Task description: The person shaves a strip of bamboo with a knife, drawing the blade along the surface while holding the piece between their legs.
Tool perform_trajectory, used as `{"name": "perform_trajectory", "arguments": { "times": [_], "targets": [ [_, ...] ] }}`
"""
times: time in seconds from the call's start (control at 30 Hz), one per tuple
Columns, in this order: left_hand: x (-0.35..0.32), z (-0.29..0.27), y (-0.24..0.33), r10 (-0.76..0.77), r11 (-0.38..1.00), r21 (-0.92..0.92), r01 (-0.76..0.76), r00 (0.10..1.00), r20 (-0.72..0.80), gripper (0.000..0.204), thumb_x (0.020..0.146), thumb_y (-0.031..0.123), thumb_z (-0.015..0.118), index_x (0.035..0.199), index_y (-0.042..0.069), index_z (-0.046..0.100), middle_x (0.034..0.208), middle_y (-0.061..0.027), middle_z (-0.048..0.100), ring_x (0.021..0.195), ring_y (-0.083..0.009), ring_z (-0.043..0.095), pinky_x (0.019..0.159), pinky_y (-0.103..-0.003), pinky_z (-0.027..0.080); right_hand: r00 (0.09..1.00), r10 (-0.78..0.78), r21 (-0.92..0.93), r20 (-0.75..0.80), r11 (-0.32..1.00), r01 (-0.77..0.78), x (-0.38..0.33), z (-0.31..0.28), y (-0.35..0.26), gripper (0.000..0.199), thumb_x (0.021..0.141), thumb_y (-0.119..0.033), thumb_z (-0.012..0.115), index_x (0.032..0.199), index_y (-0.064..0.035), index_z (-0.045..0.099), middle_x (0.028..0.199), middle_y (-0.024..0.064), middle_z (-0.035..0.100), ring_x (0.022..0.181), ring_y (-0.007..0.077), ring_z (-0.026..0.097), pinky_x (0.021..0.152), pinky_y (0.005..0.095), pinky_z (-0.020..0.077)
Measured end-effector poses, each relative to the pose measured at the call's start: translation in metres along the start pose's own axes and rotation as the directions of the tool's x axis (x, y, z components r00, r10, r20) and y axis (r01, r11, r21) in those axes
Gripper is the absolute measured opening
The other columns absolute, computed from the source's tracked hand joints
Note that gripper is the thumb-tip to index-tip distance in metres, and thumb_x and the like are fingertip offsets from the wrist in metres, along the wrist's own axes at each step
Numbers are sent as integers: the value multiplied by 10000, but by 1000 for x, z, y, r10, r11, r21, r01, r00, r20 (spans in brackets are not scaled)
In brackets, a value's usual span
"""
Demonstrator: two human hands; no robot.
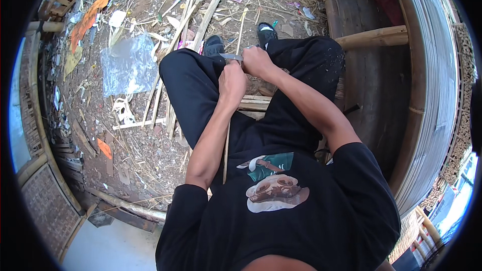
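Note:
My right hand (pixel 257 61) is closed round the handle of a knife (pixel 231 56), its blade pointing left between my knees. Just below the blade, my left hand (pixel 233 84) is closed on a thin bamboo strip (pixel 226 153). The strip runs lengthwise from beside my belly, past my left forearm, toward my feet. The blade lies across it right by my left thumb; whether it bites into the strip is too small to tell. My fingers hide the knife handle and the gripped part of the strip.
Long bamboo strips (pixel 210 14) lie on the littered ground beyond and left of my left leg. A clear plastic sheet (pixel 128 65) and orange scraps (pixel 90 20) are farther left. At my right runs a bamboo pole frame (pixel 371 38) beside dark boards.

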State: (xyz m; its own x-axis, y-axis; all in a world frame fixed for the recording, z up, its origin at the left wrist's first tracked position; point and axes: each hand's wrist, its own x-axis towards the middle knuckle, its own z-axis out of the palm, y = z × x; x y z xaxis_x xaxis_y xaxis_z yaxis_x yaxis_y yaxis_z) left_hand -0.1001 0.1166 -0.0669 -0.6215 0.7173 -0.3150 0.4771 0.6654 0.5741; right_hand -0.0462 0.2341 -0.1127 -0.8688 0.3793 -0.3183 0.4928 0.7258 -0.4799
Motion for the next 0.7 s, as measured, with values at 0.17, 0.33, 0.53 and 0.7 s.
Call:
{"name": "perform_trajectory", "arguments": {
  "times": [0.17,0.33,0.53,0.7],
  "targets": [
    [-24,9,7,66,993,-97,-71,997,-49,230,955,123,484,871,-87,527,722,-324,605,754,-489,620,663,-544,478,920,356,177,-163,928,-328,36,-44,48,248,748,-152,650,906,35,689,949,292,674,918,438,668,800,479,555],
    [-25,-7,9,111,973,-192,-125,991,-80,200,947,113,506,903,-81,531,726,-336,606,737,-497,622,654,-551,498,747,479,183,-462,875,-448,50,-87,101,215,772,-160,637,838,34,700,891,288,678,872,429,678,764,468,557],
    [-17,-6,7,81,965,-242,-98,994,-79,231,957,135,509,903,-86,548,723,-332,605,721,-507,607,647,-561,481,978,49,106,-200,994,-28,-14,-69,34,198,770,-165,609,722,17,671,752,254,643,755,440,644,723,486,545],
    [-16,-10,14,88,953,-286,-100,995,-55,255,962,151,505,899,-91,554,708,-331,594,729,-505,603,648,-561,467,998,3,66,-64,998,1,-25,-43,5,201,764,-157,640,733,39,674,747,276,648,765,438,660,728,500,554]
  ]
}}
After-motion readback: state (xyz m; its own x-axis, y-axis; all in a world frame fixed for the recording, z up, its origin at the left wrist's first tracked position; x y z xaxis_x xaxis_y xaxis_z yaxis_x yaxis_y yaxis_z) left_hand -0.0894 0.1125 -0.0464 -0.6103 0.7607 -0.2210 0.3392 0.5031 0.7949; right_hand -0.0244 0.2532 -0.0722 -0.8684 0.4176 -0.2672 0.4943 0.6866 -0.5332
